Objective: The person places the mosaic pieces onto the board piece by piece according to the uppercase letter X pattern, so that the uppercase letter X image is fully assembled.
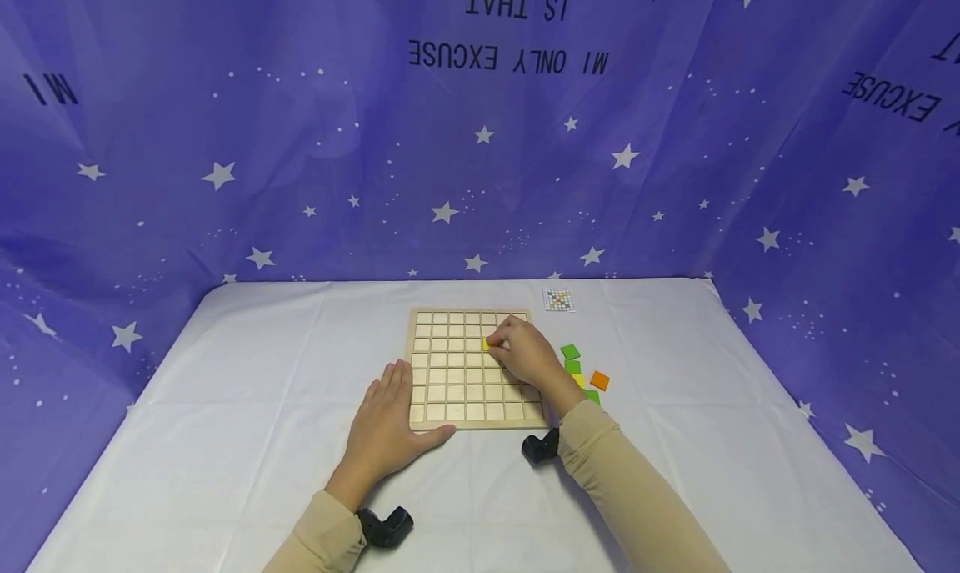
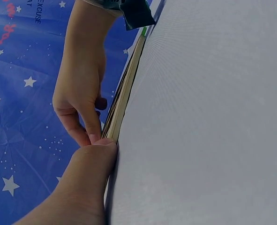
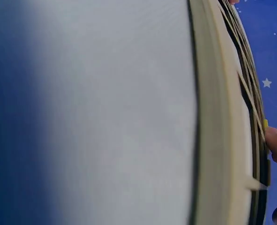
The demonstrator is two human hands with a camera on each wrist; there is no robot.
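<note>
A square wooden grid board lies on the white table. My left hand rests against its near left corner, fingers straight along the left side and thumb stretched along the near edge. Over the board's right half, my right hand pinches a small yellow square tile between thumb and fingertips, at a cell in the upper part of the grid. A sliver of the yellow tile shows by the thumb in the right wrist view. The hand and forearm hide some of the board's right-hand cells.
Right of the board lie loose square tiles: several green ones, a yellow one and an orange one. A small printed card with a coloured grid pattern sits beyond the board's far right corner. A starry purple-blue curtain surrounds the table.
</note>
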